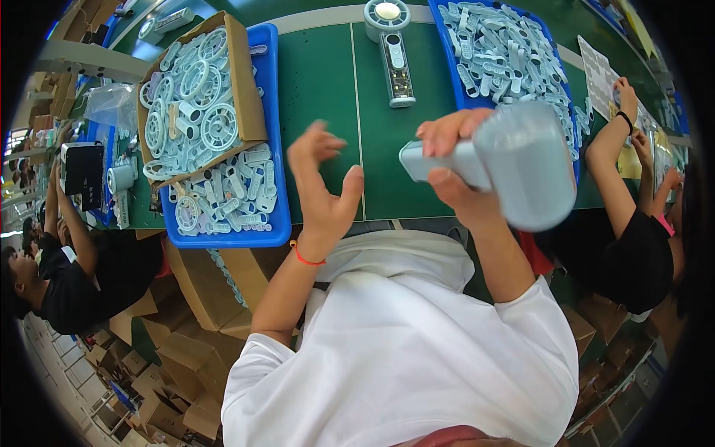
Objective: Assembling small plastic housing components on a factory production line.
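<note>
My right hand (pixel 465 167) is wrapped round the handle of a pale blue handheld fan (pixel 525 167), lifted over the near edge of the table. The fan's wide round head points right and is smeared by motion. Empty, my left hand (pixel 324 179) hovers over the green mat with thumb and fingers apart, the fingertips blurred. Farther back on the mat lies another handheld fan (pixel 392 59), its handle uncovered so that the circuit board inside shows.
At the left, a cardboard box (pixel 252 82) of pale blue rings and covers sits in a blue tray (pixel 279 216) of small parts. Another blue tray (pixel 445 52) at the right holds many button-like covers. People work on both sides. Cardboard boxes (pixel 201 357) stand below left.
</note>
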